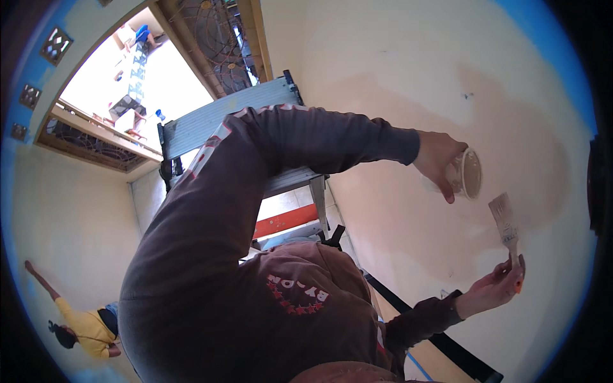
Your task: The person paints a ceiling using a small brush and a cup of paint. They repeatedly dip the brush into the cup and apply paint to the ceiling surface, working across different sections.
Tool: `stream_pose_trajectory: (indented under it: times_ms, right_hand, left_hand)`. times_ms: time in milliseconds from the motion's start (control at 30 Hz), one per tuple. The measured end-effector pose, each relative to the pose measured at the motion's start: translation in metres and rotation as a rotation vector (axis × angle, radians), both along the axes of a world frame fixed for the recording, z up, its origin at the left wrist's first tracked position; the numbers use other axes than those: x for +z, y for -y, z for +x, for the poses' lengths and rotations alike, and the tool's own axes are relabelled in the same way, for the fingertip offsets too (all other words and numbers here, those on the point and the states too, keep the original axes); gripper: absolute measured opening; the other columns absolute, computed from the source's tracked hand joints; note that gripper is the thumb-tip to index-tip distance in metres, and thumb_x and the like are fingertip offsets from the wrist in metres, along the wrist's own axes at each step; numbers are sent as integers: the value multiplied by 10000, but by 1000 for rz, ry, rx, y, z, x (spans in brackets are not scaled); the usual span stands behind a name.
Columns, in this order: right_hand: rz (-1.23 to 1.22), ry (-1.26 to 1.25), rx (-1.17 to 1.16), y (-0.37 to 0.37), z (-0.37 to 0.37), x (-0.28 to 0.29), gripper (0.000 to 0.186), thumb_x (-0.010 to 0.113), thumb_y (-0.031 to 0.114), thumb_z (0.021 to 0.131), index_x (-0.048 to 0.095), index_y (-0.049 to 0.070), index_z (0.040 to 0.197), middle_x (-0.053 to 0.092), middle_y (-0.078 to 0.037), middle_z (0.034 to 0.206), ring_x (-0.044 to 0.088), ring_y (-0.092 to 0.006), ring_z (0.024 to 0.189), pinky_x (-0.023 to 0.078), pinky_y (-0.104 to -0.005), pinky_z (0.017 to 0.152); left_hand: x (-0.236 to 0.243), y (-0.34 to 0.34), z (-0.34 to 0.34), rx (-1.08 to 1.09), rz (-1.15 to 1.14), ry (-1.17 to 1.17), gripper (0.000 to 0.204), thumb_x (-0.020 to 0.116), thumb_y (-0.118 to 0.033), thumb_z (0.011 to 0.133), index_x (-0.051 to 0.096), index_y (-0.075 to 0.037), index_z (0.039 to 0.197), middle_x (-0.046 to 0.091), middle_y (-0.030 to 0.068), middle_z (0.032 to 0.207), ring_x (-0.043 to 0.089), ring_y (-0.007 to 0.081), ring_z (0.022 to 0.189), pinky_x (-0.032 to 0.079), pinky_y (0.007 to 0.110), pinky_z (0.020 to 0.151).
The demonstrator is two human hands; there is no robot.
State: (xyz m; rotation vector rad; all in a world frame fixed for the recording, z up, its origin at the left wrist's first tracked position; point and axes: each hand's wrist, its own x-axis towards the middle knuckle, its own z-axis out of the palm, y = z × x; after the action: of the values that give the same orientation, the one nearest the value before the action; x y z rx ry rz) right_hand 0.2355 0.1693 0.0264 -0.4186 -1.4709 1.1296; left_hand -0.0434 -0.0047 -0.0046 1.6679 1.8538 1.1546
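My left hand (439,158) is closed around a plastic cup (471,173) with a pale rim. The cup is tilted, and its contents are hard to make out. Lower down, my right hand (497,288) grips the handle of a flat paintbrush (506,223). The brush's pale-smeared bristles point toward the cup but stay apart from it. Both hands are in front of a cream wall (396,45) that carries a large darker, pinkish-beige patch (536,153).
A stepladder (223,121) with grey-blue treads and an orange rung (287,221) stands beside me. Another person in a yellow top (89,325) is at the lower left, one arm raised to a wall. A bright opening (185,70) with ornate metal grilles lies at the upper left.
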Motion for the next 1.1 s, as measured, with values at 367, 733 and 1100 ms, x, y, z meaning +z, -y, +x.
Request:
stream_pose_trajectory:
  times_ms: [367, 733, 1100]
  right_hand:
    - [257, 389, 17, 1, -38, 70, 228, 640, 156, 922, 696, -26, 1047, 536, 34, 797, 405, -23, 696, 347, -174, 640]
    - [429, 532, 141, 24, -49, 69, 141, 656, 120, 925, 704, 1, 983, 681, -32, 892, 458, -25, 679, 342, -176, 599]
    - [838, 780, 537, 42, -101, 80, 151, 733, 61, 817, 745, 87, 965, 669, -42, 817, 544, -169, 710, 448, -290, 663]
  left_hand:
    - [-1, -2, 0, -24, 43, -7, 867, 909, -418, 601, 522, -17, 1264, 665, 182, 1152, 639, 330, 1082, 494, 393, 946]
    - [-12, 3, 5, -65, 160, -55, 814, 903, -382, 612, 526, -11, 1231, 677, 191, 1087, 660, 343, 1011, 512, 382, 903]
    - [-8, 4, 2, -146, 146, 14, 865, 930, -383, 567, 518, -18, 1234, 670, 193, 1100, 660, 343, 1016, 510, 388, 918]
